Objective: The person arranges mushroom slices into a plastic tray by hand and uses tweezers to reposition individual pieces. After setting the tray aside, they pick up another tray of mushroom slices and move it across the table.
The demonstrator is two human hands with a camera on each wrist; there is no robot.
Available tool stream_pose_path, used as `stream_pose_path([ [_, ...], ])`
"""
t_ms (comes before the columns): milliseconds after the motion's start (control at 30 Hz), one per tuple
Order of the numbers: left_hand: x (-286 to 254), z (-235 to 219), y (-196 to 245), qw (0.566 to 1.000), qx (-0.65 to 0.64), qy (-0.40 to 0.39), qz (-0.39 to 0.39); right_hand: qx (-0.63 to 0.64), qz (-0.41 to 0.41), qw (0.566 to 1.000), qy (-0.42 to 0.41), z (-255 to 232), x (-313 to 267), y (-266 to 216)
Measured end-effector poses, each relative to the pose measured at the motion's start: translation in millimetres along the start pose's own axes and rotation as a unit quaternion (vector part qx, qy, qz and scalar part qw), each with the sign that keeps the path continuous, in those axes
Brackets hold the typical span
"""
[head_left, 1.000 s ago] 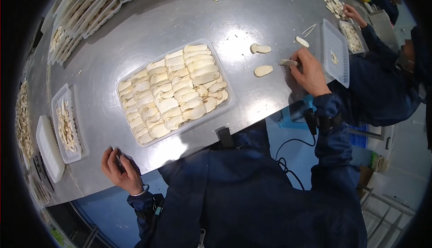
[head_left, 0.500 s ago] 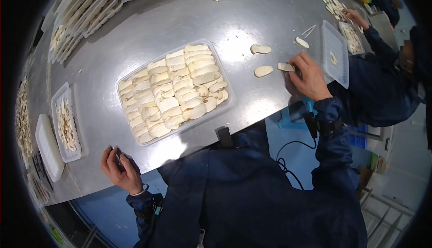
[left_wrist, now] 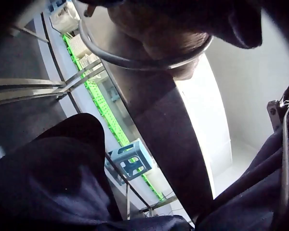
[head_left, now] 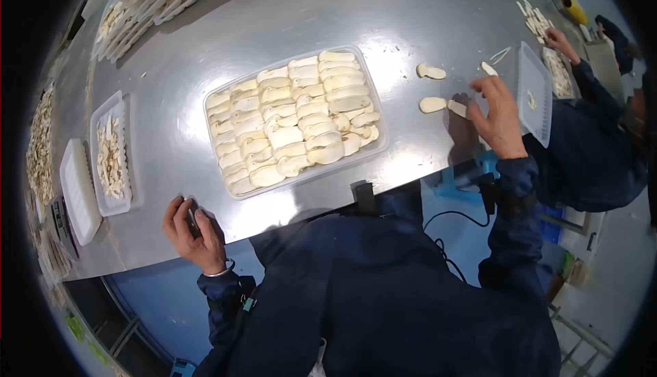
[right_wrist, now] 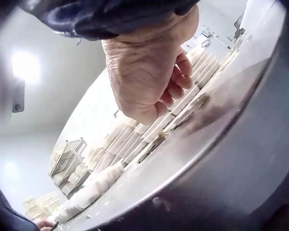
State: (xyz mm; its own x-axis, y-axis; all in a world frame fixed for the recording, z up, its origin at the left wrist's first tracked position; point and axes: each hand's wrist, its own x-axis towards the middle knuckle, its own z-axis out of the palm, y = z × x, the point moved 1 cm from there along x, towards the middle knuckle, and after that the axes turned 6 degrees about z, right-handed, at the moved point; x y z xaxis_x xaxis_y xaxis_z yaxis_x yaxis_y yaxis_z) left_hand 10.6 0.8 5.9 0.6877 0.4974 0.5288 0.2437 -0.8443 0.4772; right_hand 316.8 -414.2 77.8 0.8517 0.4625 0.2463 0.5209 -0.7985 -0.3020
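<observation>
A pale slice (head_left: 456, 108) is partly hidden on the table (head_left: 404, 28) beside the right hand (head_left: 501, 120), its thumb and fingers parted; the left hand (head_left: 197, 236) is loosely curled, its palm hidden

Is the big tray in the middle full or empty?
Full. The big tray is packed with rows of overlapping pale slices, reaching nearly every edge.
</observation>
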Motion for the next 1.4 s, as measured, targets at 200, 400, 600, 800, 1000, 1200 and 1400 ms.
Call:
stream_pose_path([
  [200, 1, -1, 1, 1.0, 0.009, -0.01, 0.008, -0.008, 0.008, 0.997, -0.076, -3, -19, -7],
  [400, 3, -3, 4, 1.0, 0.02, -0.009, 0.01, -0.007, 0.0, 1.0, -0.021, 14, -21, 2],
  [600, 2, -2, 4, 0.999, 0.04, -0.012, 0.01, 0.054, -0.067, 0.996, 0.009, 7, -2, -30],
  [800, 3, -2, 4, 0.999, 0.029, -0.007, 0.013, 0.085, -0.224, 0.971, -0.013, 21, 23, -108],
  [1000, 9, -10, 15, 1.0, -0.013, 0.009, -0.007, 0.201, -0.138, 0.969, -0.03, 22, 24, -109],
  [1200, 60, -43, 79, 0.93, -0.359, -0.045, -0.071, 0.359, -0.051, 0.931, -0.032, 22, 20, -112],
  [1400, 109, -7, 141, 0.691, -0.656, -0.258, -0.159, 0.376, -0.017, 0.926, 0.025, 29, 17, -93],
])
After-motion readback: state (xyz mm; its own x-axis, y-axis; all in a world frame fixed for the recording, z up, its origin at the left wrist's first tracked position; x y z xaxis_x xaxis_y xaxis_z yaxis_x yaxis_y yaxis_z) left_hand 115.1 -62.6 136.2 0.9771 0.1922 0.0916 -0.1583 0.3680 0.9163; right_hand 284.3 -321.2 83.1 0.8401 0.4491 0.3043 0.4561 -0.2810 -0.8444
